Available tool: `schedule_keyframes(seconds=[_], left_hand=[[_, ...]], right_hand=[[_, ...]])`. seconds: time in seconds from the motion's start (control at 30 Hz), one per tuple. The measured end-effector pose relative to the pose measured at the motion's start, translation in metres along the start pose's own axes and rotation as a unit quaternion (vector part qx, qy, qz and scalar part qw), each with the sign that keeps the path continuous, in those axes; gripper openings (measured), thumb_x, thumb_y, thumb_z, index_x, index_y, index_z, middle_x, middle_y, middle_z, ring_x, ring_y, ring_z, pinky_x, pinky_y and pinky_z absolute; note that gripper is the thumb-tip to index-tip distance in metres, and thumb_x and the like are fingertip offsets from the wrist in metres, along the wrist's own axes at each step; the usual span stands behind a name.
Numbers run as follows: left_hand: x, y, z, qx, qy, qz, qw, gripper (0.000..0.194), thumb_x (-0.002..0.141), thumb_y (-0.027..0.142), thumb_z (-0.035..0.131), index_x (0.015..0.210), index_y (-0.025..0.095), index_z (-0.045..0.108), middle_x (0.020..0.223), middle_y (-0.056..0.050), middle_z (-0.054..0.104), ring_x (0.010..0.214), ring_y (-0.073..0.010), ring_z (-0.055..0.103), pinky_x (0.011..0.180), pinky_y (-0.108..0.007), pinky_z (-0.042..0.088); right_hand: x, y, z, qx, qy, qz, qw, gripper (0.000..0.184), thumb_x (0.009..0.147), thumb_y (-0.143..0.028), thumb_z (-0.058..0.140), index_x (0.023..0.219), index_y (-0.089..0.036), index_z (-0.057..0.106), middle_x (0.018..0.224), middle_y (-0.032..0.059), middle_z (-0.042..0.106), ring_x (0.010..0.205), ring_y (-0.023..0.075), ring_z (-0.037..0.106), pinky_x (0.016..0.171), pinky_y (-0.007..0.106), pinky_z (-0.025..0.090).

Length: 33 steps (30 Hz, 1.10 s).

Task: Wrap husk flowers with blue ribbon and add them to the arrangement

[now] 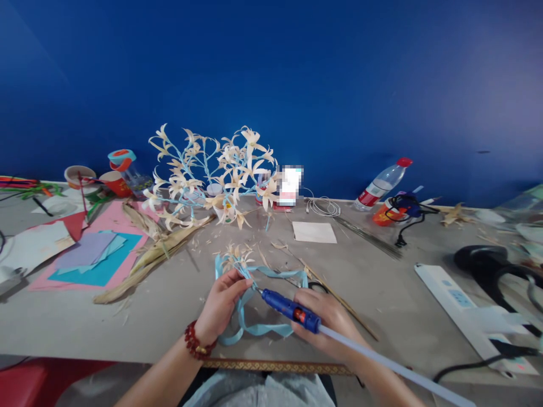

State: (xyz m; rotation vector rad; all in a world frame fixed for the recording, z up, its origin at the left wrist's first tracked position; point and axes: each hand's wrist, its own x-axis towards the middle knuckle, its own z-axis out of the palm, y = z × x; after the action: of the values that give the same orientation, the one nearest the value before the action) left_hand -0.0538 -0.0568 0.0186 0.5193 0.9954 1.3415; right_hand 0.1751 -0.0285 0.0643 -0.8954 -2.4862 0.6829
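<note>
My left hand pinches the light-blue stems of a small bunch of cream-coloured artificial flowers just above the table. My right hand is wrapped around a blue glue gun, whose metal nozzle points left and sits at the stems by my left fingertips. Whether the nozzle touches them I cannot tell. A long translucent glue stick runs out of the gun's back toward the lower right. Loops of light-blue ribbon lie around and beneath both hands. Partly hidden behind the gun are scissors with black handles.
Tall artificial flower branches stand at the back. Dried husks and coloured paper lie left. A white card, a thin stick, and a tilted bottle are farther back and right. A power strip with cables lies right.
</note>
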Motion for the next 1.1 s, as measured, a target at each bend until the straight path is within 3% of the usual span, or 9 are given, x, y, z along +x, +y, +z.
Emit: schedule_keyframes(seconds=[0.37,1.1], left_hand=[[-0.0004,0.0003,-0.0008,0.002,-0.006,0.006,1.000,0.012,0.073,0.022,0.076,0.081,0.015,0.072,0.072,-0.002,0.068,0.065,-0.0111,0.060,0.067,-0.022,0.049],[-0.0002,0.0006,0.0004,-0.010,-0.005,0.002,1.000,0.012,0.071,0.021,0.077,0.080,0.015,0.072,0.071,-0.002,0.068,0.064,-0.0111,0.062,0.065,-0.020,0.051]], right_hand=[[0.0009,-0.0018,-0.0028,-0.038,-0.034,0.030,0.998,0.018,0.081,-0.034,0.055,0.075,-0.022,0.043,0.073,0.0009,0.055,0.063,0.0160,0.052,0.056,0.024,0.035],[-0.0019,-0.0024,-0.0025,-0.096,-0.036,0.036,0.994,0.016,0.079,-0.035,0.056,0.076,-0.022,0.049,0.074,0.0030,0.061,0.064,0.0182,0.058,0.056,0.025,0.037]])
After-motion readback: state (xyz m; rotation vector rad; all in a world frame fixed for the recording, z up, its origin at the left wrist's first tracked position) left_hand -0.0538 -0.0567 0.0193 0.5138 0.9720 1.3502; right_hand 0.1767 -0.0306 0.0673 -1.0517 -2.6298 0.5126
